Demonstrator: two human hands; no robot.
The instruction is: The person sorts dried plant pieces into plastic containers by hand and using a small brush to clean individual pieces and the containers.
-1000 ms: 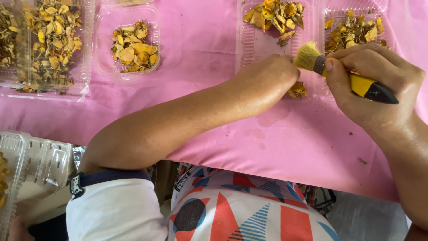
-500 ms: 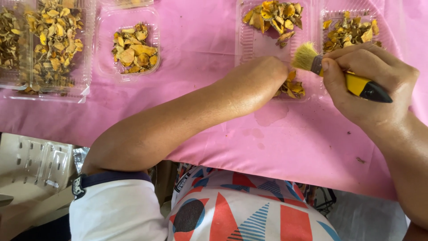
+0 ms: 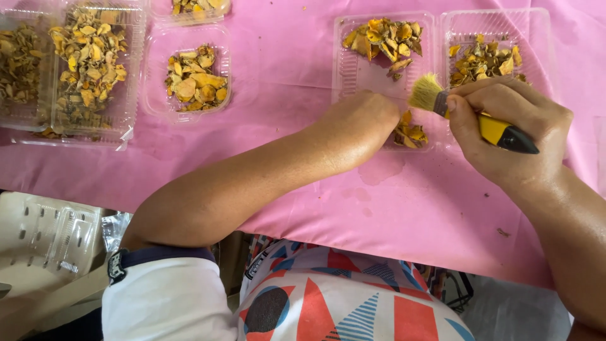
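Left hand [image 3: 363, 120] has slid left from the brush [image 3: 470, 117].

The left hand [image 3: 361, 120] is curled into a loose fist, arm stretched across. The right hand [image 3: 505, 129] is closed tight, with its wrist bent inward.

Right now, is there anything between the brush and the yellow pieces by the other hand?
Nothing visible. The paintbrush in the right hand has its bristles just above the dried yellow slices at the near edge of the clear plastic tray. The left hand rests beside them, not between.
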